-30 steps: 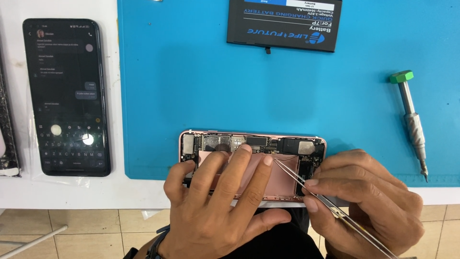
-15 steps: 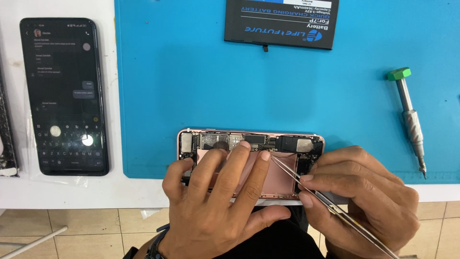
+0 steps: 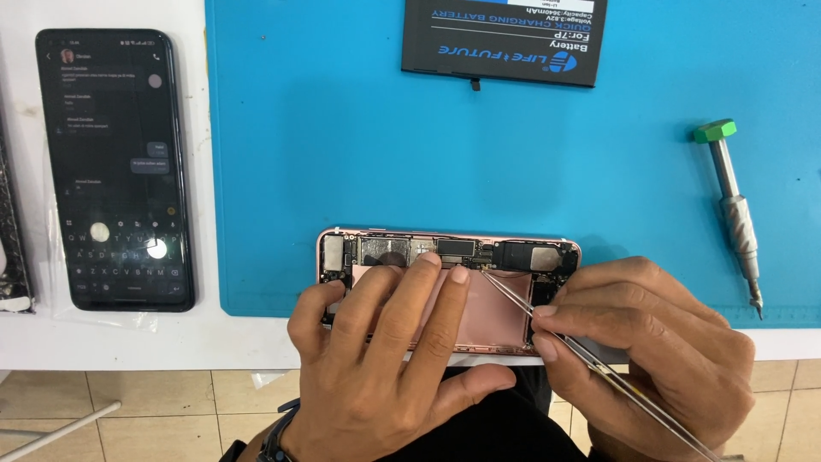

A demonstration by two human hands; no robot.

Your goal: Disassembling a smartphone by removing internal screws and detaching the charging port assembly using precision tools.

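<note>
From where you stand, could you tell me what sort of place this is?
Probably a phone-repair bench: an opened pink phone chassis lies on a blue work mat, beside a black replacement battery and a green-capped metal screwdriver.

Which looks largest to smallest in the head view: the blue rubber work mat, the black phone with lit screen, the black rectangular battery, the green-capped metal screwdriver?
1. Blue rubber work mat.
2. Black phone with lit screen.
3. Black rectangular battery, though the frame cuts off its top edge, so unsure.
4. Green-capped metal screwdriver.

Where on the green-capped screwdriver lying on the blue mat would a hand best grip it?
Probably the wrapped grey grip at mid-shaft of the screwdriver, from above. It lies flat on the blue mat, tip toward the near edge, nothing around it.
</note>
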